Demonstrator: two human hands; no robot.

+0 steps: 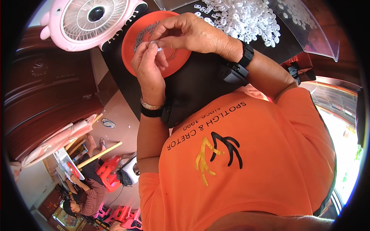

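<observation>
Both hands meet upper centre of frame over the orange dish (133, 57): left hand (148, 63) and right hand (189, 32) pinch one small white plastic piece (158, 48) between fingertips, white parts pile (239, 17) further upper right on the table (192, 84).

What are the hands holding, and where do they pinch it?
A tiny white piece, pinched between the fingertips of the left hand and the right hand, above the orange dish. Which part is gripped is too small to tell.

Home piecework room: dark carved wooden cabinet (46, 88) left, pink animal-shaped desk fan (90, 21) far, red plastic stools (110, 173) near-left.
</observation>
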